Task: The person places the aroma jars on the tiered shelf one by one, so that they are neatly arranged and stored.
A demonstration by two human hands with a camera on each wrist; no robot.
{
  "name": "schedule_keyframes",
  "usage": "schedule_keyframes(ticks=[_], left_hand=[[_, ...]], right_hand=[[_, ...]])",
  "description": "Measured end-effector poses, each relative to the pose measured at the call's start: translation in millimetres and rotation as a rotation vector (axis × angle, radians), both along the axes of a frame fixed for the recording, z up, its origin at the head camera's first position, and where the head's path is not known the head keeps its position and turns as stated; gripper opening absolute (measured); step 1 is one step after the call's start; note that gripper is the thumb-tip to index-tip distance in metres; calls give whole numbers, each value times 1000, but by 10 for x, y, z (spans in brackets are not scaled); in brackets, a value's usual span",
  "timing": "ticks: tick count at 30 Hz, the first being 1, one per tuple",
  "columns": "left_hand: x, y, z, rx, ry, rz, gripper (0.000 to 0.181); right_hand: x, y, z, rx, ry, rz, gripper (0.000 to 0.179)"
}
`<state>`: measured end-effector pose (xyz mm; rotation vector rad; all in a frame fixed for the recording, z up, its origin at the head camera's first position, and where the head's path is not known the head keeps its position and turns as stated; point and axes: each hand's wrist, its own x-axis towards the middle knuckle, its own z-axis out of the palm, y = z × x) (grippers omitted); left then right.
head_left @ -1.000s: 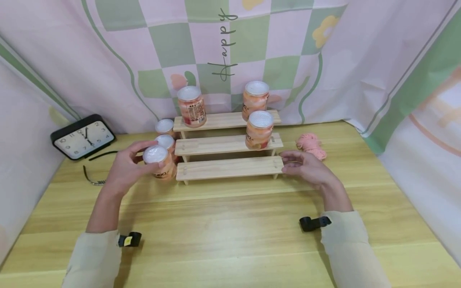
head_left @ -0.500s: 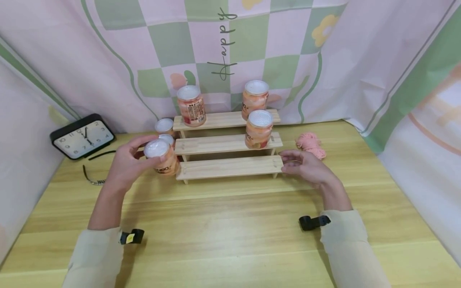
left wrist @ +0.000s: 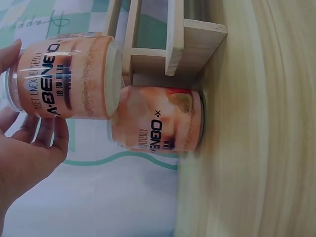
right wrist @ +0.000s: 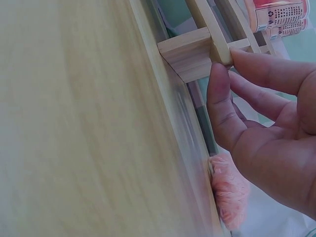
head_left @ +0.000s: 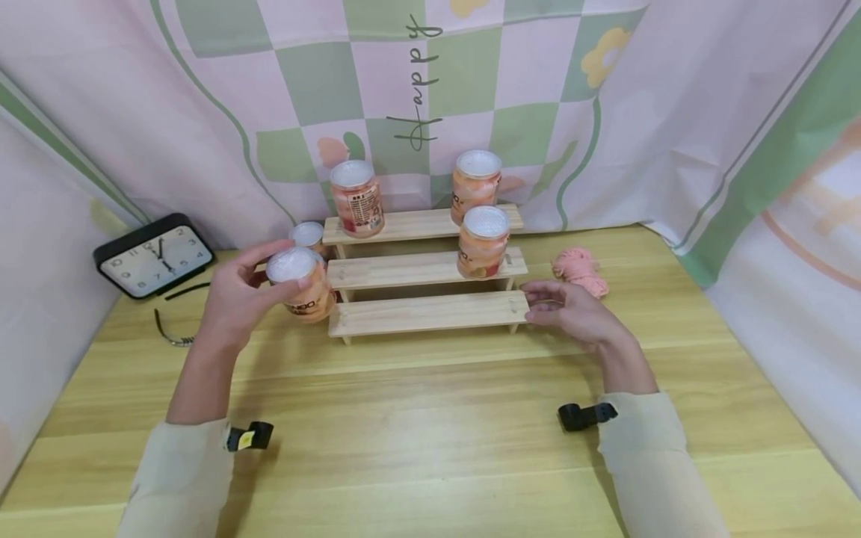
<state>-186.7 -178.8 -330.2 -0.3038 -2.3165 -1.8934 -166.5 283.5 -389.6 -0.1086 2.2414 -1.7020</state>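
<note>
My left hand (head_left: pixel 232 302) grips a peach-coloured can (head_left: pixel 300 288) with a silvery lid, thumb in front and fingers behind. The left wrist view shows this can (left wrist: pixel 64 76) raised off the table, higher than another can (left wrist: pixel 158 118) standing by the rack. A three-tier wooden rack (head_left: pixel 430 314) stands in the middle. My right hand (head_left: pixel 572 314) pinches the right end of its lowest shelf (right wrist: pixel 220 52) between thumb and index finger. On the top tier stand a left can (head_left: pixel 358 202) and a right can (head_left: pixel 476 187); one more can (head_left: pixel 483 246) stands on the middle tier's right.
Left of the rack a can (head_left: pixel 308 235) shows behind the held one. A black clock (head_left: pixel 156 255) stands at the far left, with a dark cord (head_left: pixel 164 332) near it. Pink yarn (head_left: pixel 580 271) lies right of the rack. A printed curtain (head_left: pixel 403 82) hangs behind the table.
My left hand has raised the held can and shifted it slightly right and back; it now hides the can just behind it. My right hand stays at the shelf end.
</note>
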Motion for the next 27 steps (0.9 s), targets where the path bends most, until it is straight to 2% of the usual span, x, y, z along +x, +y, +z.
schedule_keyframes(ticks=[8, 17, 27], left_hand=[[-39, 101, 56, 2, 2, -19, 56], [-106, 258, 82, -9, -18, -15, 59], [-156, 403, 104, -23, -3, -12, 59]], right_hand=[[6, -4, 12, 2, 4, 2, 58], [1, 11, -14, -5, 13, 7, 57], [-4, 24, -35, -2, 27, 6, 56]])
